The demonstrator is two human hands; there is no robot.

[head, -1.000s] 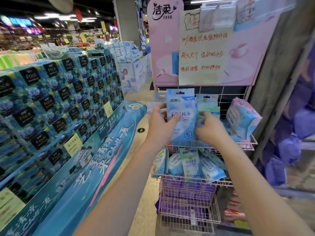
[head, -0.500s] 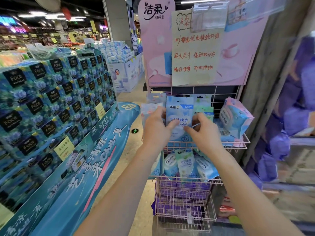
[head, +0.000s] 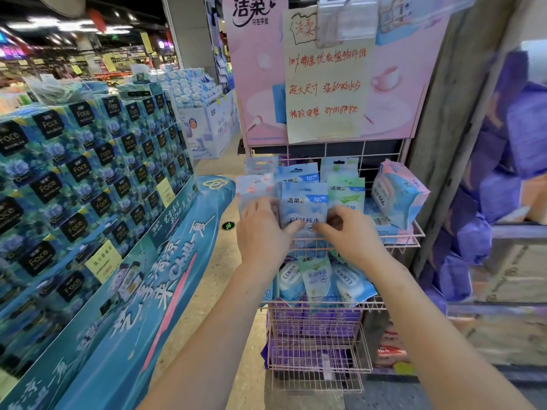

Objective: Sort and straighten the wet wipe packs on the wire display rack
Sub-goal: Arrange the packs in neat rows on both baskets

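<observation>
Centre of frame, top tier of the pink wire rack. The left hand gripped the blue pack at its lower left, thumb across the front and fingers curled behind the edge. The right hand pinched the same pack at its lower right, thumb on the front and fingers bent narrow against it. The blue pack stood upright at the front of the tier, between a pink-patterned pack on its left and a green pack touching it on its right. More packs stood behind these. A large pack leaned tilted at the right end of the tier. In the middle tier, below the hands, small packs lay fanned and tilted against one another. Purple packs filled the basket beneath. A handwritten sign hung above the rack in the upper centre. Stacked boxes occupied the left of the frame.
</observation>
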